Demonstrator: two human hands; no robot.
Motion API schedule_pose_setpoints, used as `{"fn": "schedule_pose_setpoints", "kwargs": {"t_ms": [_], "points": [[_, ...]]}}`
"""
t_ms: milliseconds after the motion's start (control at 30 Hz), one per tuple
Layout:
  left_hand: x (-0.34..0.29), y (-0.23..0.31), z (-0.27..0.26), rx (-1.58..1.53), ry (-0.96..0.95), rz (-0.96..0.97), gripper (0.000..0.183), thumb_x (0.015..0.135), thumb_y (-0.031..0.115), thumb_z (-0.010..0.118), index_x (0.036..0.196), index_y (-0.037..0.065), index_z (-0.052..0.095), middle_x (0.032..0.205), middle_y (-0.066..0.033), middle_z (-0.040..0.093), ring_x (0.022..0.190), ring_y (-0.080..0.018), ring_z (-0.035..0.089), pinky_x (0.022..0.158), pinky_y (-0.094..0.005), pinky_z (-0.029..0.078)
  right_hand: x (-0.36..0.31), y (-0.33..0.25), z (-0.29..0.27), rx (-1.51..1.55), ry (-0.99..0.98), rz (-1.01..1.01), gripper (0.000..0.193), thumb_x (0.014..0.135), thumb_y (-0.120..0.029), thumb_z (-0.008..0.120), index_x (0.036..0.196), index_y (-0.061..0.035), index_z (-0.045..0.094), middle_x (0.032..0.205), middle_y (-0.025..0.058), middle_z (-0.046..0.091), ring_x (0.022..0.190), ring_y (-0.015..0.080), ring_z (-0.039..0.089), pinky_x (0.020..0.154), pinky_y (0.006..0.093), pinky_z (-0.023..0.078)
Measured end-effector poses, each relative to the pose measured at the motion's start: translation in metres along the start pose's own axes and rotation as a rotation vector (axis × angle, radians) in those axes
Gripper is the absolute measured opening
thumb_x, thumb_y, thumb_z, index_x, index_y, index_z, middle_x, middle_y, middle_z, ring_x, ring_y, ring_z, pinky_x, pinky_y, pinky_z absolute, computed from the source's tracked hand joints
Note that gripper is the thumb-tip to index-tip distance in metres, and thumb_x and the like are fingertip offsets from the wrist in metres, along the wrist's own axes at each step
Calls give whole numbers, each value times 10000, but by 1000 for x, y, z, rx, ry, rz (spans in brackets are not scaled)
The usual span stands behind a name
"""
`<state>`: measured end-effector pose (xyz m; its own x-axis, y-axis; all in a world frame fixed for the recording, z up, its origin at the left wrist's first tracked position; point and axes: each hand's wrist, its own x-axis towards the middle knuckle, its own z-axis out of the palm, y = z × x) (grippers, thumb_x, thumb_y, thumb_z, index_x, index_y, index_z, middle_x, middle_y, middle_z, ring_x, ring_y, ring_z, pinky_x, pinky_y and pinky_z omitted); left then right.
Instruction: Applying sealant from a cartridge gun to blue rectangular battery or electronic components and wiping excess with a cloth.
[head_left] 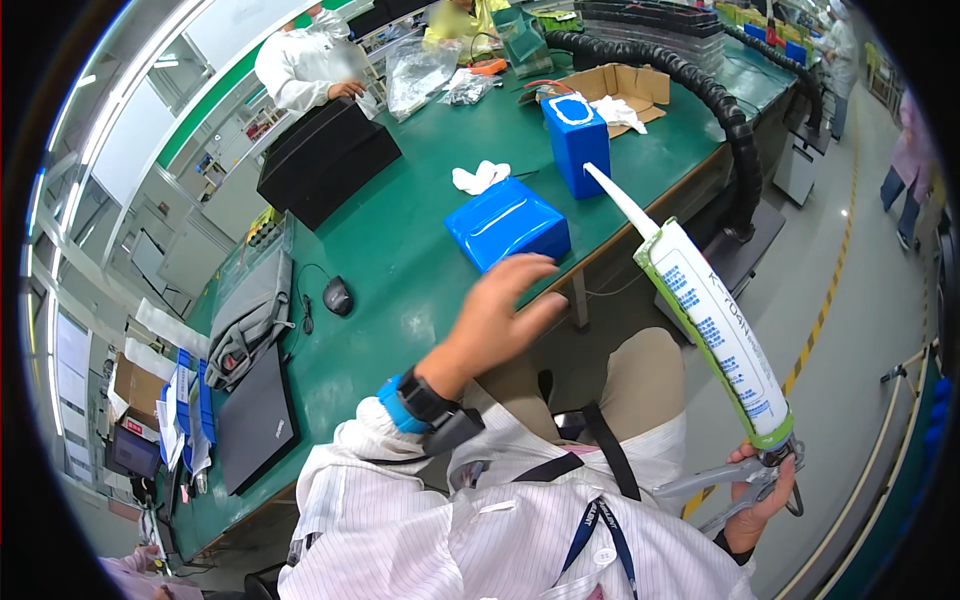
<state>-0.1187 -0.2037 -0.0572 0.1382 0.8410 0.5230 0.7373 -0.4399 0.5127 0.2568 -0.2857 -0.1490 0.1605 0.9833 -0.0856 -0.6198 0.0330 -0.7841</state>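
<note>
My right hand (pixel 752 500) grips the grey handle of a caulking gun (pixel 690 482) at the lower right. A white and green sealant cartridge (pixel 715 330) sits in the gun, and its long white nozzle (pixel 622 200) points up and left. The nozzle tip is at the side of an upright blue battery pack (pixel 578 150); whether it touches I cannot tell. A ring of white sealant (pixel 573 108) lies on top of that pack. My left hand (pixel 497 318) holds nothing, fingers apart, just in front of a second blue pack (pixel 508 222) lying on the green table.
White crumpled tissue (pixel 481 178) lies behind the flat pack. An open cardboard box (pixel 625 88) and a thick black hose (pixel 735 120) stand to the right. On the left are a black box (pixel 328 165), a mouse (pixel 339 296), a grey bag (pixel 252 315) and a laptop (pixel 258 420). A person (pixel 315 65) works across the table.
</note>
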Motion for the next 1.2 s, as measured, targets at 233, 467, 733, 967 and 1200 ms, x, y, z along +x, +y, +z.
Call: {"fn": "schedule_pose_setpoints", "kwargs": {"t_ms": [233, 467, 733, 967, 1200], "points": [[-11, -89, -28, 228, 174, -328, 637, 824, 411, 654, 1233, -49, 493, 1279, -241, 452, 1206, -343, 436, 1007, -401, 360, 4, 2, -13, 56, 24, 40, 497, 909, -447, 427, 1077, 7, 540, 806, 146, 631, 692, 264, 610, 671, 399, 498], [-9, -103, -9, 230, 224, -377, 692, 847, 438, 612, 1327, -18, 411, 1360, -246, 358, 1280, -387, 339, 1059, -423, 295, 10, 7, -16, 80, 14, 34, 477, 923, -431, 431, 1078, 9, 533, 831, 136, 617, 732, 244, 605, 676, 361, 501], [60, -128, -25, 365, -185, -14, 634, 874, 448, 532, 1354, 50, 418, 1420, -197, 355, 1288, -356, 359, 1066, -431, 290, 13, 5, -14, 120, 42, 21, 450, 907, -428, 457, 1090, -28, 550, 839, 143, 635, 728, 266, 617, 672, 389, 507], [41, -122, -32, 370, -132, -14, 619, 854, 424, 533, 1338, 48, 447, 1391, -193, 404, 1264, -357, 399, 1048, -425, 312, 13, 8, -8, 203, -52, 110, 466, 891, -398, 465, 1145, -18, 554, 900, 193, 655, 803, 335, 640, 754, 473, 517], [36, -91, -15, 385, -81, -79, 619, 861, 434, 513, 1332, 37, 452, 1393, -203, 397, 1268, -360, 392, 1059, -427, 289, 11, 3, -12, 159, -149, 69, 521, 896, -376, 445, 1213, 34, 504, 964, 239, 649, 870, 363, 644, 814, 489, 507]]}}
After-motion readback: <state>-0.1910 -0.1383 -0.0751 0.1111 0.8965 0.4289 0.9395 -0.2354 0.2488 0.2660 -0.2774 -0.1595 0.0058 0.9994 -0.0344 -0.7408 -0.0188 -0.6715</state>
